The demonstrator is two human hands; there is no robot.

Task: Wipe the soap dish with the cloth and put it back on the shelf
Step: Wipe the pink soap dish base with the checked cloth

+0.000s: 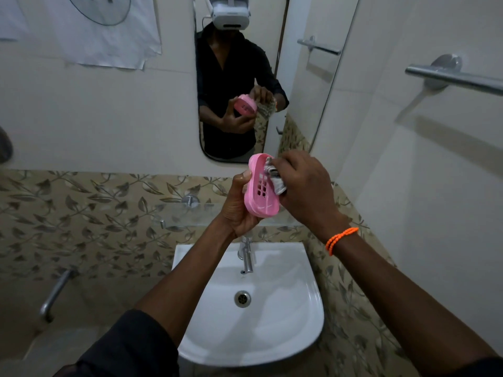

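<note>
A: Take the sink (190, 346) as the landmark. What sits straight above it?

B: Both hands, held over the basin and above the tap (247, 258). The left hand (236, 210) is closed around the pink soap dish (260, 191), thumb on its left rim, fingers wrapped underneath. The dish is tilted, its hollow side with the drain slots facing the person.

A: And the right hand?

B: The right hand (304, 189), with an orange band (341, 240) on the wrist, is bunched around the cloth (276, 179), pressing a wad of it into the upper right part of the hollow. Cloth and dish are touching.

A: So the wipe is under way. How would you do it well?

B: I judge the grip below is firm enough to push against. Work the wad along the length of the hollow, then into the slots and the inner corner of the rim, where soap scum tends to stay. Turn the dish to reach the underside too. Keeping it over the sink means any drips fall into the basin.

A: And afterwards?

B: Beyond the hands, behind the tap, a glass shelf (174, 210) juts from the leaf-patterned tiles. Nothing rests on the part I can see. Further back, the mirror (299, 110) shows the underside of the dish.
</note>
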